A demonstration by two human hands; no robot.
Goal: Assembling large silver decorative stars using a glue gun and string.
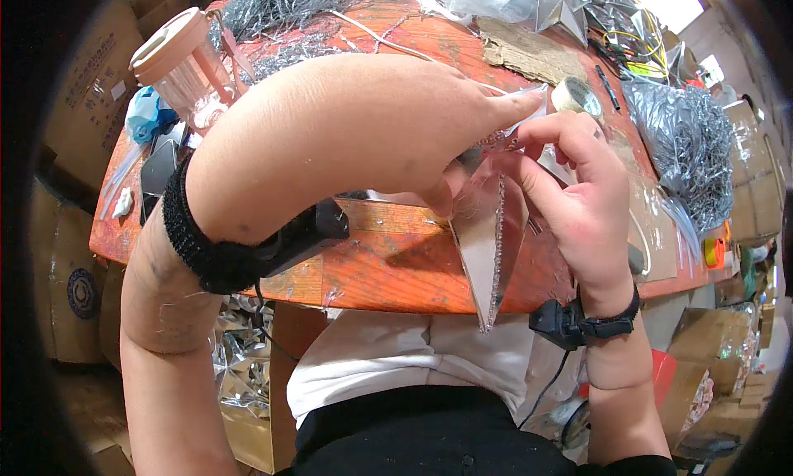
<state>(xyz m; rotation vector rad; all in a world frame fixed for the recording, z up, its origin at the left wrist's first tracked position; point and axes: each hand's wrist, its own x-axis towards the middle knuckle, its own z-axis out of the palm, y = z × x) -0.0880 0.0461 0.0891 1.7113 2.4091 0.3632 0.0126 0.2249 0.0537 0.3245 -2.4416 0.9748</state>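
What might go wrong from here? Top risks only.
1. The silver pointed piece has its lower tip beyond the near edge of the table in this view; a bump might bend it.
2. The right hand has its fingertips at the piece's upper end; pressing too hard could crease it.
3. The pink-lidded bottle appears close to the left hand; a backward swing might knock it over.

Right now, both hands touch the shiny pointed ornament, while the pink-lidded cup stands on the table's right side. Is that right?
No: the head view shows the pink-lidded cup on the left side of the table. The left hand and right hand do touch the shiny pointed ornament.
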